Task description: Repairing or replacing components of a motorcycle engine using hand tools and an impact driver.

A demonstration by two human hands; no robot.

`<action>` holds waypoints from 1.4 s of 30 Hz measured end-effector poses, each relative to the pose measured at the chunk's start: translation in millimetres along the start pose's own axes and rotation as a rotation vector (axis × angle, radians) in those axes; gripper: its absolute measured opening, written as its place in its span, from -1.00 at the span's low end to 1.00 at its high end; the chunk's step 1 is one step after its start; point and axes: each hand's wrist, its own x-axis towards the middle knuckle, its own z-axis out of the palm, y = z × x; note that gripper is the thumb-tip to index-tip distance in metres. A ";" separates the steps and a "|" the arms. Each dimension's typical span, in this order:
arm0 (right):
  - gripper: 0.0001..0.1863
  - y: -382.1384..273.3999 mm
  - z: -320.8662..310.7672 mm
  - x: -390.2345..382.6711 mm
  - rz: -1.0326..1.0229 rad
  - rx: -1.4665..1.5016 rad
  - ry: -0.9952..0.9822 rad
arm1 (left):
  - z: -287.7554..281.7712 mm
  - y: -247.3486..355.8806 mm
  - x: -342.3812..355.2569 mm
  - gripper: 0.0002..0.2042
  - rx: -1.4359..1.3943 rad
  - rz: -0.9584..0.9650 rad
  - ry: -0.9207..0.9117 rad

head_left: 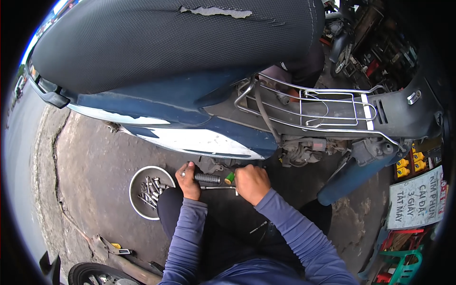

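My left hand (189, 181) is closed around a dark grey ribbed cylinder (208, 178), which points to the right. Facing its end is a bright green piece (230, 178) that sticks out of my closed right hand (253, 184); the rest of that piece is hidden by the fingers. Just below, a thin chrome rod (219, 187) runs between the two hands, and I cannot tell which hand bears it. Both hands are close under the side of a blue and white motor scooter (199, 142), whose black seat (180, 47) is torn at the top.
A round metal bowl (134, 204) of sockets stands left of my knee. Another slim tool (259, 227) lies between my legs. Chrome rack bars (327, 127) span the scooter's floorboard, with another person partly visible beyond. A wheel (95, 275) is at lower left, a sign board (414, 202) at right.
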 end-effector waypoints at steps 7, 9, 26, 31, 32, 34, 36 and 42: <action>-0.83 -25.6 -0.6 -11.0 0.001 -0.080 -0.167 | 2.4 8.8 -12.0 -0.65 0.094 -0.083 -0.048; -0.81 -36.2 21.6 -28.0 0.066 -0.123 -0.049 | 2.4 6.1 -14.6 -0.67 -0.176 -0.090 -0.036; -0.83 1.9 12.3 3.1 -0.094 -0.085 -0.031 | 0.8 13.8 -9.1 -0.73 -0.083 -0.138 -0.040; -0.88 9.7 7.0 10.4 -0.153 -0.076 -0.097 | -0.7 3.1 -13.4 -0.75 -0.121 0.164 0.169; -0.86 11.1 4.2 11.6 -0.154 -0.104 -0.120 | -1.0 3.0 -14.2 -0.76 0.020 0.145 0.168; -0.84 14.5 -1.0 12.6 -0.181 -0.119 -0.133 | 0.6 8.7 -14.5 -0.76 -0.049 -0.027 0.059; -0.83 22.8 -5.9 15.1 -0.202 -0.151 -0.128 | 3.8 23.2 -8.5 -0.77 -0.245 -0.265 0.117; -0.79 32.4 3.5 11.7 -0.141 -0.031 -0.115 | 24.3 65.9 -55.2 -0.65 0.120 -0.154 -0.041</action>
